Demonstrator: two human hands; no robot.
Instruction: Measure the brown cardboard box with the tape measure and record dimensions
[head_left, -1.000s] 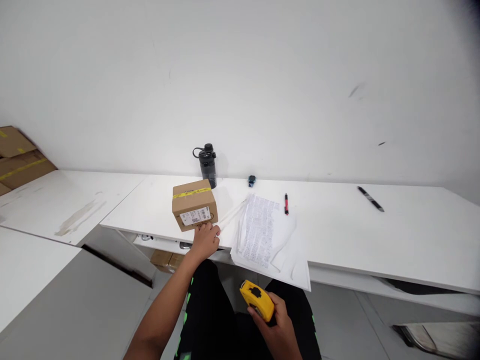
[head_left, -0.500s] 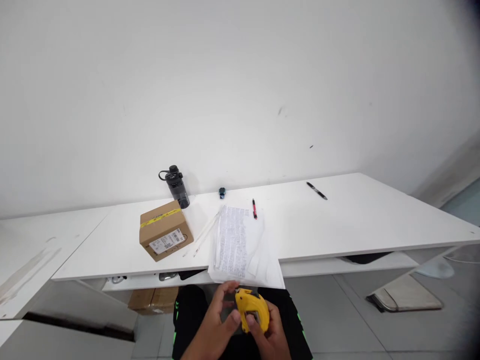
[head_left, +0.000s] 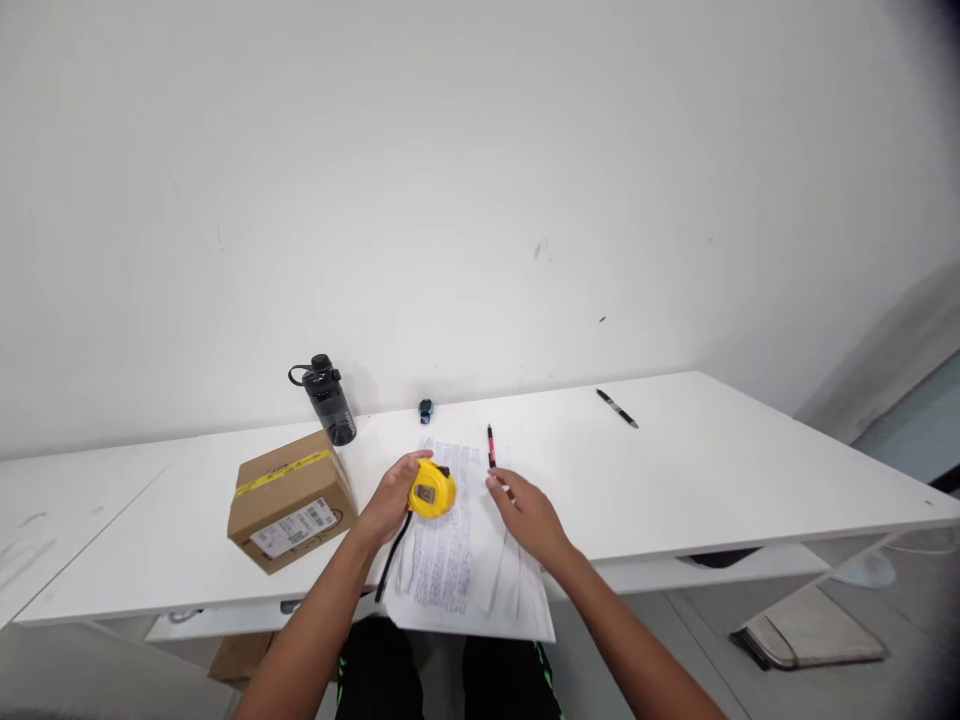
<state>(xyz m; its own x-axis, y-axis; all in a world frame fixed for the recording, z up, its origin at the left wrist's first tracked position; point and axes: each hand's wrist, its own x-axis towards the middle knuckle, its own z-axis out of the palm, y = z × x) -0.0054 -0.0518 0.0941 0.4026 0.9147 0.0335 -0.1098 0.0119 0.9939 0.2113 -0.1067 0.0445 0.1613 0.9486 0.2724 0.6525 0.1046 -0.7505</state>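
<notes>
My left hand (head_left: 391, 503) is closed around the side of a yellow tape measure (head_left: 433, 489), holding it above the written papers. A black wrist strap (head_left: 393, 556) dangles from the tape measure. My right hand (head_left: 531, 515) is over the right part of the papers, its fingers bent and thumb a little apart. Its fingertips are right at the near end of a red and black pen (head_left: 491, 446); whether they touch it I cannot tell. The stack of papers (head_left: 442, 570), covered in dense handwriting, lies under both hands and overhangs the front edge of the white desk.
A taped cardboard box (head_left: 292, 500) sits left of my left hand, with a dark water bottle (head_left: 329, 402) behind it. A small watch-like item (head_left: 426, 410) lies near the wall. Another black pen (head_left: 617, 409) rests farther right on the desk (head_left: 712, 460).
Both hands have moved up from my lap to above the desk. The tape measure has gone with my left hand, while my right hand has let go of it and reached beside the red pen.
</notes>
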